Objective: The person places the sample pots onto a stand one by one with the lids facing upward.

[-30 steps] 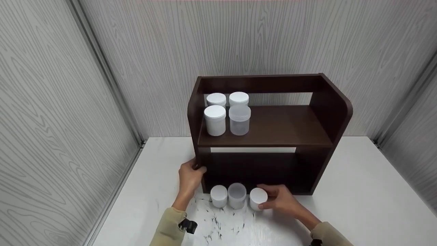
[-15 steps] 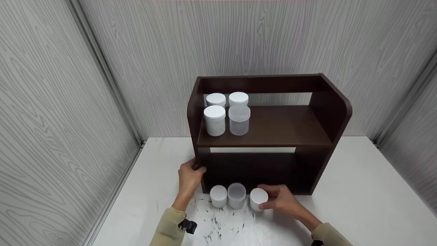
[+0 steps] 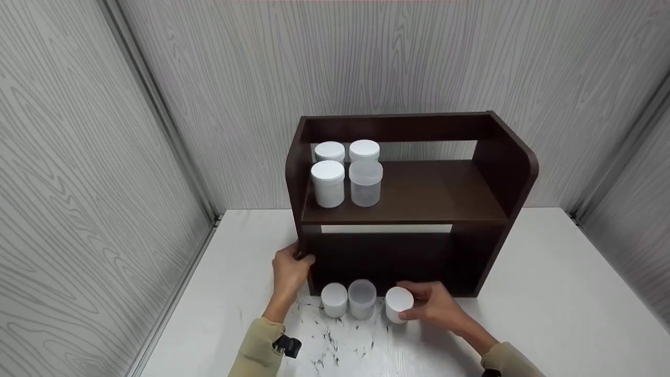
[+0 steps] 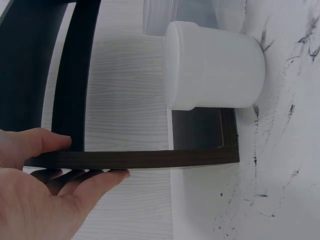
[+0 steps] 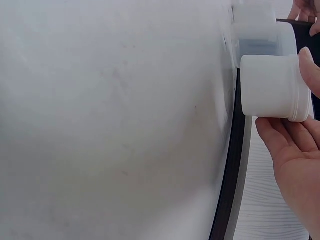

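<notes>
A small dark brown two-tier shelf (image 3: pixel 445 191) stands on the white table. My left hand (image 3: pixel 289 269) grips the edge of its left side panel; in the left wrist view the thumb lies on one face and the fingers on the other. Along the shelf's front stand a white lidded jar (image 3: pixel 334 300) and a translucent jar (image 3: pixel 362 299), side by side. To their right, my right hand (image 3: pixel 432 305) holds another white jar (image 3: pixel 399 298) between thumb and fingers, with a gap to the translucent one. The right wrist view shows this held jar (image 5: pixel 270 86) from its side.
On the upper tier's left half stand a front white jar (image 3: pixel 328 184), a translucent jar (image 3: pixel 366 183) and two white-lidded jars (image 3: pixel 330 151) behind. Dark scuff marks (image 3: pixel 331 340) streak the tabletop. Grey wood-grain walls (image 3: pixel 392 63) enclose the table.
My right hand and the white jar it holds have slid slightly right, widening the gap to the translucent jar. The left hand keeps its grip on the side panel.
</notes>
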Available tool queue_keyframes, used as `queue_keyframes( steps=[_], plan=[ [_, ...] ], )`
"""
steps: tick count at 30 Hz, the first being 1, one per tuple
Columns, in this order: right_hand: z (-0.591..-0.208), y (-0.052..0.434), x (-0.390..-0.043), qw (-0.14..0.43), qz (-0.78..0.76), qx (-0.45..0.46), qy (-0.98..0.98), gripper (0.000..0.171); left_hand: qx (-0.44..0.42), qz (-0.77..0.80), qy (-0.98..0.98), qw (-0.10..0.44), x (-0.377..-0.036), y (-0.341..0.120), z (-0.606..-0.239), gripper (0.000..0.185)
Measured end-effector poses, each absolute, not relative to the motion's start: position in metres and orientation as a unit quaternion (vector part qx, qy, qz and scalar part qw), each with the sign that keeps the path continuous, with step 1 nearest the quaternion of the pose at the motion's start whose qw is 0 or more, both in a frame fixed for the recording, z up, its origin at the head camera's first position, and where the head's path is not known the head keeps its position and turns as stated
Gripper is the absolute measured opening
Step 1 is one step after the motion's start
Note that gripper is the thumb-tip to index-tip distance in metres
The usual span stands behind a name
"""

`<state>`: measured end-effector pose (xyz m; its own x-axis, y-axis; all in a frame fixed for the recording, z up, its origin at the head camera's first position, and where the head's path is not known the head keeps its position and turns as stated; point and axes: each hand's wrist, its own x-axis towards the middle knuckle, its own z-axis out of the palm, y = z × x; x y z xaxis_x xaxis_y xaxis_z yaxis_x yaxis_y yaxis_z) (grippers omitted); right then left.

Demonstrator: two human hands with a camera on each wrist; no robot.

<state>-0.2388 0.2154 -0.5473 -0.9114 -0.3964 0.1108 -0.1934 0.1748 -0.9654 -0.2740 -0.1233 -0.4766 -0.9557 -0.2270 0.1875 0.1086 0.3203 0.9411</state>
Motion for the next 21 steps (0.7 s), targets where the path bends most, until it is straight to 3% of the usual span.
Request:
queue_keyframes(
  steps=[21],
  plan=[
    [-0.508, 0.218, -0.222, 0.078, -0.611, -0.211, 0.759, 0.071, 0.026, -0.587, -0.796, 0.146, -0.272, -0.124, -0.476, 0.049]
  ],
)
